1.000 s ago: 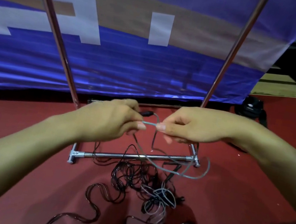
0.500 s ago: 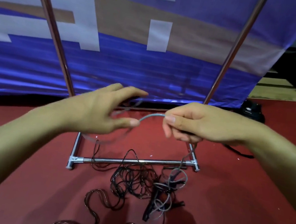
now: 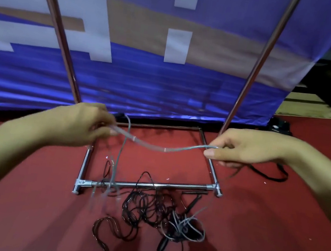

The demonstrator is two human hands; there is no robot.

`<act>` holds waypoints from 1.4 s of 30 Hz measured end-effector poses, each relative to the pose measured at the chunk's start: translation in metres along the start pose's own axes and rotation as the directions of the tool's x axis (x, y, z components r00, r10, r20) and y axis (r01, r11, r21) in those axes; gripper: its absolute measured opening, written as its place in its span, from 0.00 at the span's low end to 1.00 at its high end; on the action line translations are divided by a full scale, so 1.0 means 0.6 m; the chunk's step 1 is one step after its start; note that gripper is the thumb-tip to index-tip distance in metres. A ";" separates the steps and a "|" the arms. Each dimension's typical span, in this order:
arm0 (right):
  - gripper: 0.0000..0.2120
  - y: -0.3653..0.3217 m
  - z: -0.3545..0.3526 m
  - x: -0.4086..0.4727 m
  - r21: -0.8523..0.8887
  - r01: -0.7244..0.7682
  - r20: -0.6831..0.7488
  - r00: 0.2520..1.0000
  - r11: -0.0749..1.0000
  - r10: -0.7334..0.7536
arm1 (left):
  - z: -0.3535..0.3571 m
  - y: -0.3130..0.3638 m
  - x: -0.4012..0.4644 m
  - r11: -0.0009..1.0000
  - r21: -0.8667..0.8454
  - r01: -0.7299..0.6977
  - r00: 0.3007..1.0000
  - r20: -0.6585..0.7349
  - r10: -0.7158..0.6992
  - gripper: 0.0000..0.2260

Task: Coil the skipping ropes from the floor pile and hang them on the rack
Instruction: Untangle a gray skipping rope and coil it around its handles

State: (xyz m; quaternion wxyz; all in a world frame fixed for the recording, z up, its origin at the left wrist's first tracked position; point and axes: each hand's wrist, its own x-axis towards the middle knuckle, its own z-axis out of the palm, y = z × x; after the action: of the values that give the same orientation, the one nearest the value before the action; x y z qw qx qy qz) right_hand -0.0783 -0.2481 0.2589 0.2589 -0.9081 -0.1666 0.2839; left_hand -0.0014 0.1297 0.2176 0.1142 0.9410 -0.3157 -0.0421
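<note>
A: Entry, state of hands. The left hand (image 3: 86, 126) is curled, with 1 end of the grey rope (image 3: 157, 146) pinched at the fingertips. The right hand (image 3: 241, 148) is closed the same way on the other side, the rope caught between thumb and forefinger. A sagging span is held between the 2 hands.

B: Rest of the rope?

A: From the left hand a blurred length drops toward the near bar of the rack base (image 3: 150, 185). Below the right hand a faint strand can be traced down into the floor pile (image 3: 159, 213), which lies beneath and between both hands, just this side of the bar. The pile is made up of thin black ropes with grey loops at its right.

B: Handling?

A: Judged light and limp: a curve is taken under its own weight. The surface looks smooth and plastic-like, so slipping through a loose pinch is likely. Tangling with the pile is the main risk. A hold close to the free end, with loops gathered into 1 palm, would be suggested.

B: Labels, writing?

A: No brand can be made out on the rope. Large white block shapes are seen on the blue banner (image 3: 187, 89) beyond the hands, but nothing can be read.
</note>
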 end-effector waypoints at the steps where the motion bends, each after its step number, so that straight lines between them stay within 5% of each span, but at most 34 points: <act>1: 0.21 -0.013 0.009 0.003 0.035 0.077 0.003 0.997 0.996 -0.078 | 0.008 0.009 -0.002 1.000 -0.014 -0.021 1.000 0.017 0.021 0.42; 5: 0.20 -0.062 0.031 0.020 0.055 0.186 -0.057 0.981 0.981 -0.183 | 0.005 0.083 0.002 0.976 -0.204 -0.077 0.951 0.280 0.134 0.42; 8: 0.16 -0.080 0.042 0.032 -0.178 0.213 -0.200 0.948 0.961 -0.247 | -0.001 0.119 0.003 0.945 -0.308 -0.106 0.849 0.466 0.247 0.47; 12: 0.18 -0.068 0.027 0.031 -0.257 0.104 -0.368 0.909 0.961 -0.197 | -0.011 0.125 -0.003 0.970 -0.213 -0.117 0.779 0.586 0.223 0.45; 15: 0.18 -0.064 0.025 0.031 -0.183 0.107 -0.312 0.936 0.977 -0.161 | -0.003 0.146 0.004 0.964 -0.232 -0.129 0.862 0.454 0.225 0.40; 19: 0.14 -0.083 0.044 0.032 0.059 0.207 -0.177 0.965 0.977 -0.194 | 0.026 0.185 0.033 0.918 -0.286 -0.274 0.950 0.066 0.304 0.11; 23: 0.19 -0.065 0.024 0.020 0.099 0.030 -0.006 1.000 0.995 -0.029 | 0.004 0.141 0.036 0.954 -0.166 -0.248 0.967 0.018 0.254 0.17; 26: 0.21 -0.028 0.004 0.004 0.028 -0.138 0.166 0.977 0.990 0.131 | -0.028 0.076 0.028 0.996 -0.042 -0.082 0.997 -0.017 0.081 0.23; 29: 0.21 -0.005 0.002 0.000 0.127 -0.032 0.114 0.993 0.991 0.017 | -0.025 0.043 0.021 0.999 0.003 0.043 0.998 0.050 -0.043 0.19; 30: 0.21 -0.005 0.006 0.004 0.162 0.035 0.075 0.996 0.986 -0.048 | -0.019 0.044 0.018 0.999 0.003 0.041 0.996 0.074 -0.041 0.18; 33: 0.20 -0.027 0.021 0.022 0.177 0.147 -0.015 0.989 0.973 -0.146 | -0.005 0.088 0.015 0.994 -0.103 -0.041 0.993 0.105 0.052 0.36; 37: 0.20 -0.067 0.039 0.046 -0.009 0.258 -0.139 0.957 0.966 -0.256 | 0.017 0.165 0.027 0.947 -0.236 -0.218 0.971 0.042 0.234 0.17; 42: 0.26 -0.051 0.007 0.034 -0.200 -0.045 -0.008 0.999 0.979 0.045 | 0.002 0.114 0.035 0.984 -0.051 -0.169 0.986 -0.004 0.169 0.20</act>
State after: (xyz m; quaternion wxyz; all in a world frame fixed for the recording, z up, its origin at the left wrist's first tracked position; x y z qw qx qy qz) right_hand -0.0694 -0.2123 0.2643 0.1599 -0.9335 -0.1733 0.2700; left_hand -0.0248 0.0635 0.2326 0.1413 0.9075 -0.3934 -0.0407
